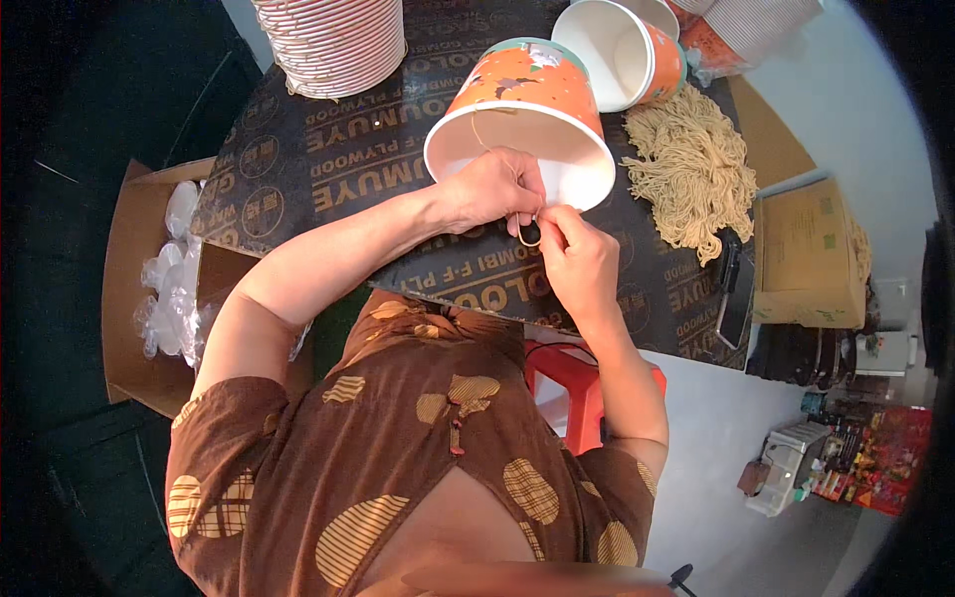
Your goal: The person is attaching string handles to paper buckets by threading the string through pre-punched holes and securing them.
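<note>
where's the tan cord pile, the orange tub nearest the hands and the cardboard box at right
tan cord pile (691, 169): head view, middle of the tangled strands
orange tub (552, 129): head view, white inner wall
cardboard box (808, 261): head view, middle of the front side

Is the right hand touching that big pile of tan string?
Apart. The head view shows dark tabletop between the right hand and the string pile.
</note>
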Tool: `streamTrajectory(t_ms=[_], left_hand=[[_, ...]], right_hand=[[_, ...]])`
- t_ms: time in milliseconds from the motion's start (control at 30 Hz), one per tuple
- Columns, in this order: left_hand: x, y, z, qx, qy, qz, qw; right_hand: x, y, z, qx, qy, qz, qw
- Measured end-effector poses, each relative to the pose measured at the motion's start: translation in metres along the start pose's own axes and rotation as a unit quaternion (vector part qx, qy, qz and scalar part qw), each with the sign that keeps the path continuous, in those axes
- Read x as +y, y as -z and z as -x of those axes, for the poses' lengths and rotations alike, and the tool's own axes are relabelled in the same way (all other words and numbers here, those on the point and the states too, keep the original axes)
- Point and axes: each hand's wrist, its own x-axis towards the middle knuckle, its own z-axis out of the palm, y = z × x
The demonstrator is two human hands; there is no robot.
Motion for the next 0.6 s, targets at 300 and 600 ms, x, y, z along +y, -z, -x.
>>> streamTrajectory(t_ms=[300,600], left_hand=[[0.006,-0.008,0.007,0.007,0.002,-0.031,1.000],[-0.002,-0.022,0.032,0.122,-0.189,-0.318,0.921]], right_hand=[[0.002,-0.001,-0.010,0.091,0.009,-0.009,0.996],[-0.005,-0.007,-0.002,0.073,0.003,0.012,0.997]])
